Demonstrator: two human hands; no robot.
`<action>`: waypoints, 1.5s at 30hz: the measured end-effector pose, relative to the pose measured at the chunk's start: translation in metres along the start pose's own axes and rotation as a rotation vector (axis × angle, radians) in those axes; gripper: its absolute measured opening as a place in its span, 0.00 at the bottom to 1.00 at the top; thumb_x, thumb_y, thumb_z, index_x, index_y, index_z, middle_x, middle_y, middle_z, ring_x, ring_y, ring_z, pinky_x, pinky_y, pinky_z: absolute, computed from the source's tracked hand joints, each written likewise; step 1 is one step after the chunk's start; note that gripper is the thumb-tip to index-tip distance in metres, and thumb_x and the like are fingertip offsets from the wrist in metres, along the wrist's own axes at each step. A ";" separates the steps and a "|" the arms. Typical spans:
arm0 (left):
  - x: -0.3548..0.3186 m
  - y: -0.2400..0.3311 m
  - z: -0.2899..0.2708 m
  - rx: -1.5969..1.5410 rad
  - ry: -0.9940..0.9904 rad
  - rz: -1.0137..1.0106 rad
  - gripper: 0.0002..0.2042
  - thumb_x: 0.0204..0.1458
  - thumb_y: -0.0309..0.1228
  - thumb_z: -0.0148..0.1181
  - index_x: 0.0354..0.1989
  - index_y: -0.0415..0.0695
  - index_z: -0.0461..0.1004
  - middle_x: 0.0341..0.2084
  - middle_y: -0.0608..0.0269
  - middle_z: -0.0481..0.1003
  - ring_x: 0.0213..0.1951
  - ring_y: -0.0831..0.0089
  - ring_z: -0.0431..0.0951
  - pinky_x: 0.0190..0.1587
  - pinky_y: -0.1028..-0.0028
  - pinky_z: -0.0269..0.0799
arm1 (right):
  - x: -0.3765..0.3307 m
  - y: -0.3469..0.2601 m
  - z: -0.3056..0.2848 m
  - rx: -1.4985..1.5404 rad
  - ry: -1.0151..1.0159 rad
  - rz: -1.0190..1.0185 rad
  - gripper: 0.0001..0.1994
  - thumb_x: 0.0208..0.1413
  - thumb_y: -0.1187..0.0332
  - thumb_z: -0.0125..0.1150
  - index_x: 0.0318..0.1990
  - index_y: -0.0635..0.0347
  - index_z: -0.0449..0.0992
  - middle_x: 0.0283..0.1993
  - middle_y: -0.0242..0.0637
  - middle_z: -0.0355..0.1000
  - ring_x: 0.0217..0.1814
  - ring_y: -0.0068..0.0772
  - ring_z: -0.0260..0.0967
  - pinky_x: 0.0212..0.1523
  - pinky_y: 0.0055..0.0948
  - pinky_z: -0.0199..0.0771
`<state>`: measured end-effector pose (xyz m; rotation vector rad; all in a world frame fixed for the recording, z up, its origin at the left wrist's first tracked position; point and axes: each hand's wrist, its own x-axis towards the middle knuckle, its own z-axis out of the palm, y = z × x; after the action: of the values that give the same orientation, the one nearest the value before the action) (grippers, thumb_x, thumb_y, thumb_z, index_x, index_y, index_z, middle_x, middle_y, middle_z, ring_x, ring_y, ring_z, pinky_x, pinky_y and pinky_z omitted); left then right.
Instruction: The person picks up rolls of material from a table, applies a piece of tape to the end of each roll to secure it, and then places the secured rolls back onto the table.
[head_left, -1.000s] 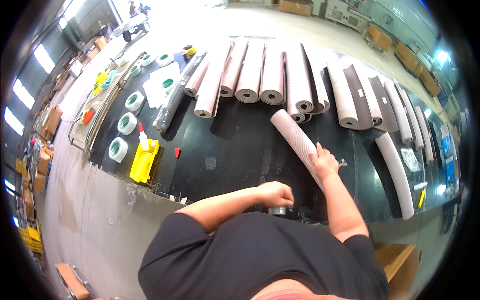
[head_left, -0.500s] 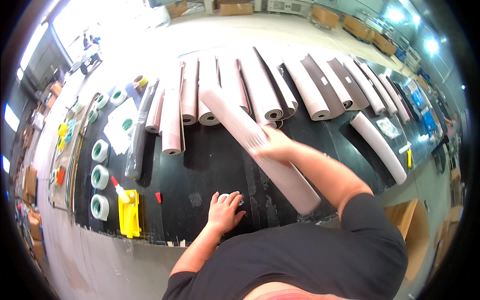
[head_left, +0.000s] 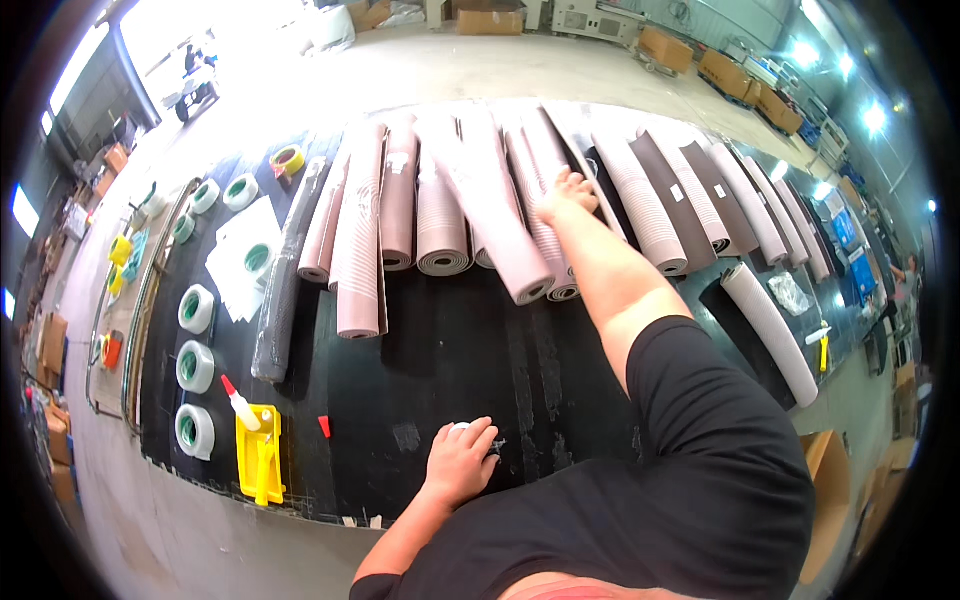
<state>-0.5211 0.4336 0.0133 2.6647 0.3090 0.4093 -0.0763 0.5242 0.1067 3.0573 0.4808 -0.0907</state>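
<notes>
Black desk [head_left: 450,350] carries rolled mats [head_left: 360,230]; the right hand [head_left: 570,197] reaches over them, the left hand [head_left: 462,462] rests nearer, both grips unclear. Laying-out seems underway; the slanted roll [head_left: 490,208] amid them probably wants straightening.

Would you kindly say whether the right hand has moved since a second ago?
Yes, the right hand moved farther across the black table, to the rolls.

Pale pink rolled mats [head_left: 360,240] look like matt, rubbery foam, with fine wavy ridges on some. Black flat counter [head_left: 450,350] is kinda semi-glossy, but scuffed rough in patches. Yellow rectangular tray [head_left: 244,460]: smooth plastic. Long dark roll [head_left: 290,270] has shiny clear film on it; white flat sheets [head_left: 230,285] look like plain paper.
</notes>
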 end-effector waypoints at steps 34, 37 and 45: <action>0.001 0.071 -0.027 -0.178 -0.309 -0.145 0.34 0.46 0.28 0.63 0.66 0.43 0.67 0.65 0.52 0.69 0.63 0.53 0.71 0.64 0.62 0.70 | -0.321 0.372 0.117 0.074 -0.056 -1.025 0.32 0.55 0.60 0.62 0.70 0.36 0.67 0.41 0.41 0.76 0.39 0.43 0.77 0.46 0.42 0.77; 0.008 0.086 -0.013 0.011 -0.444 -0.255 0.35 0.46 0.30 0.63 0.68 0.44 0.65 0.68 0.52 0.65 0.63 0.52 0.71 0.62 0.60 0.72 | -0.321 0.367 0.103 0.075 -0.233 -0.908 0.35 0.60 0.39 0.57 0.70 0.45 0.66 0.58 0.53 0.74 0.61 0.52 0.72 0.64 0.44 0.68; 0.014 0.033 -0.029 -0.164 -0.280 -0.457 0.38 0.43 0.24 0.65 0.68 0.35 0.64 0.67 0.43 0.65 0.70 0.53 0.63 0.72 0.65 0.58 | -0.306 0.354 0.095 0.062 -0.417 -0.744 0.42 0.47 0.41 0.71 0.63 0.61 0.70 0.52 0.49 0.78 0.56 0.48 0.76 0.58 0.42 0.74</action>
<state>-0.5124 0.4191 0.0567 2.3541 0.7375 -0.0774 -0.2632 0.0895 0.0449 2.6097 1.5341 -0.7461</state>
